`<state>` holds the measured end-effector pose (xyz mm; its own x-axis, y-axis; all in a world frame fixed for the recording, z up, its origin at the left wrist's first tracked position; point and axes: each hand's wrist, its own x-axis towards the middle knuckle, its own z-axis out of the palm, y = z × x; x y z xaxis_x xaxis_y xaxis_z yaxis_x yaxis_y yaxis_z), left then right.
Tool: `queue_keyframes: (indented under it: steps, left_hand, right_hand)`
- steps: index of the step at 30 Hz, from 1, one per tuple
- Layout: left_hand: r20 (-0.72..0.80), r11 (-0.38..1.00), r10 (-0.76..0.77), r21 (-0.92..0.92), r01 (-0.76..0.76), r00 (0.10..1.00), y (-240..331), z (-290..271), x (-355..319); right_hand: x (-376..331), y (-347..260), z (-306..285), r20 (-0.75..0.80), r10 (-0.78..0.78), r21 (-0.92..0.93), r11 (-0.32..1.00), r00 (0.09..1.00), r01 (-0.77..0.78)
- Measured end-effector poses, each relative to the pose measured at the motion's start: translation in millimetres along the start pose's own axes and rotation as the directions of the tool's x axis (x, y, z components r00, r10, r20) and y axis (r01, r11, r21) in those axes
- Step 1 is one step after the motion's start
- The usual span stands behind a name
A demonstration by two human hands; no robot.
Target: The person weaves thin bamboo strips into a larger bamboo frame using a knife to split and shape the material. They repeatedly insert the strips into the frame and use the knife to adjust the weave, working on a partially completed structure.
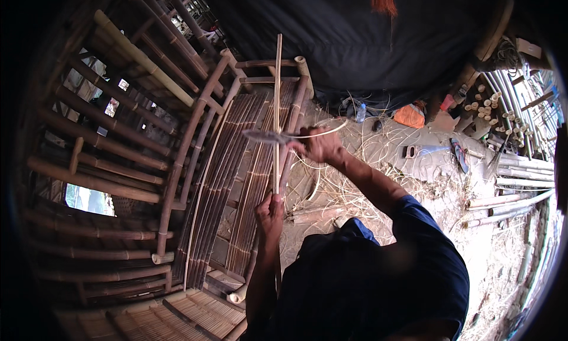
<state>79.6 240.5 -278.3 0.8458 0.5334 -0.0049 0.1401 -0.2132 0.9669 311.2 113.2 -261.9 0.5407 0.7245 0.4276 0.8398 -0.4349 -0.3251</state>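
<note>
My left hand (270, 215) is closed around a long, narrow bamboo strip (278, 74), which stands out away from me above a bamboo bench (248, 157). My right hand (319, 144) grips a knife by its handle. Its blade (262, 136) lies across the strip, farther along than my left hand, and looks smeared by motion. A thin pale sliver (333, 130) curves out beside my right hand; its other end cannot be made out. The bench has dark slats and round poles at its far end and side.
Pale shavings (349, 190) litter the ground at right. A bottle (361, 112), an orange bag (409, 115), a handsaw (423, 151) and a sandal (458, 155) lie beyond them. Bamboo poles (503, 202) are stacked far right. Bamboo furniture frames (106, 187) fill the left. A dark sheet (355, 39) hangs behind.
</note>
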Motion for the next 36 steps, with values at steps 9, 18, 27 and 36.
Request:
queue_keyframes:
  steps: [9, 18, 27, 36]
  left_hand:
    - [0.071, 0.874, 0.148, 0.458, -0.164, 0.987, 18, -49, -120]
    - [0.233, 0.897, 0.086, 0.404, -0.177, 0.969, -25, -83, -146]
    - [0.425, 0.879, -0.422, -0.027, 0.477, 0.801, -14, -29, -25]
    - [0.574, 0.939, -0.315, 0.073, 0.336, 0.755, -89, -90, -141]
  right_hand:
    - [57, 112, -42, -0.301, 0.353, -0.196, 0.886, 0.886, -0.420]
    - [32, 111, -48, 0.177, 0.745, 0.645, 0.406, 0.643, -0.648]
    - [-79, -100, 54, 0.445, 0.390, 0.845, 0.113, 0.806, -0.522]
    - [70, 56, 30, 0.145, 0.544, 0.781, 0.450, 0.827, -0.433]
